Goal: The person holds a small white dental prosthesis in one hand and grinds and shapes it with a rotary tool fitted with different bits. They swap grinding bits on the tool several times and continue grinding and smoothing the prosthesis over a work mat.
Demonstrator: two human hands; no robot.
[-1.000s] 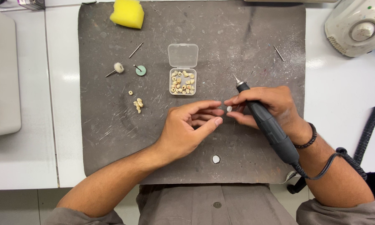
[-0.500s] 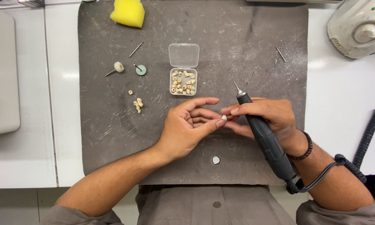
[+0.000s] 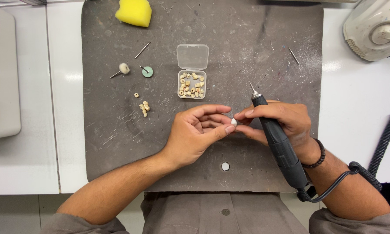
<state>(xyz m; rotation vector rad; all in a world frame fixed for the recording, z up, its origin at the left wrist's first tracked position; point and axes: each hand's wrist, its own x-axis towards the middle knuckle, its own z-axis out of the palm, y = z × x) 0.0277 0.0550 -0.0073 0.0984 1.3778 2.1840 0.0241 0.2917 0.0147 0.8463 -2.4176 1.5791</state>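
Head view:
Left hand (image 3: 195,136): fingertips pinch a small white tooth piece (image 3: 233,122) over the grey mat (image 3: 117,143).
Right hand (image 3: 281,123): fingers wrapped around a black rotary handpiece (image 3: 279,145), its forefinger and thumb tips touching the same piece.
Clear box (image 3: 192,80): open, holding pale tooth pieces, beyond the hands.
Yellow sponge (image 3: 134,11): at the mat's far edge.

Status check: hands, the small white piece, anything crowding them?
Left hand and right hand pinch small white piece together. Right also grips black handpiece. Open box apart; nothing crowding.
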